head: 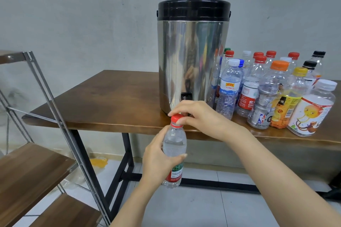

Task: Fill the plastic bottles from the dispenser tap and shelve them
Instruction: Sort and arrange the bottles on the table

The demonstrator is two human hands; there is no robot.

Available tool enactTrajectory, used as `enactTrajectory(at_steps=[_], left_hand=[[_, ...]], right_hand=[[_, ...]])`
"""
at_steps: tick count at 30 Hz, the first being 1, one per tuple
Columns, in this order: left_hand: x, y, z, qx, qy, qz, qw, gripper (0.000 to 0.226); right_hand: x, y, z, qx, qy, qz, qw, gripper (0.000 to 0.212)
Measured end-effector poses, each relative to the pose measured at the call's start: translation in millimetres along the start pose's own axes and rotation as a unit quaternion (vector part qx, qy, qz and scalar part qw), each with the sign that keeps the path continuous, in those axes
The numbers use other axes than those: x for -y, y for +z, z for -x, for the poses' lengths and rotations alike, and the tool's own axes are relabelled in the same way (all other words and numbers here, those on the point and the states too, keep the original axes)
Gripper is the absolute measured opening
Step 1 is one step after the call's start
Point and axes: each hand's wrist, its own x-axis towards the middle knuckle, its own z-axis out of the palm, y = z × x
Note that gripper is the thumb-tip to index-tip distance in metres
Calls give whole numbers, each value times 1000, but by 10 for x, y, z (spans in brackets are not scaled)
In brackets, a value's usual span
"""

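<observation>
Upright, water-filled, red-capped bottle (174, 150)

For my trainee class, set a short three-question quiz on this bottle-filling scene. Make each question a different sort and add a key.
1. True or false: the left hand grips the clear bottle round its body.
2. The right hand pinches: A) the black tap, B) the bottle's red cap, C) an orange-capped bottle.
3. Fill in: the other bottles stand on the table to the ___ of the steel dispenser.
Key: 1 true; 2 B; 3 right.
</observation>
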Motion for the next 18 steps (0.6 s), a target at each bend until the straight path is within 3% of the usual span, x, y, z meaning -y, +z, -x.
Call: enactTrajectory(at_steps=[4, 9, 14, 18], left_hand=[[-3, -69, 30, 3, -5, -6, 1000, 83], [7, -134, 52, 0, -12, -16, 1000, 88], [10, -218, 53, -4, -7, -20, 1000, 81], [35, -248, 43, -23, -5, -24, 999, 86]], right_hand=[[48, 31, -78, 23, 16, 18, 999, 26], [177, 84, -107, 25, 82, 108, 990, 43], [102, 45, -158, 79, 50, 31, 995, 40], [151, 113, -240, 57, 48, 26, 997, 31]])
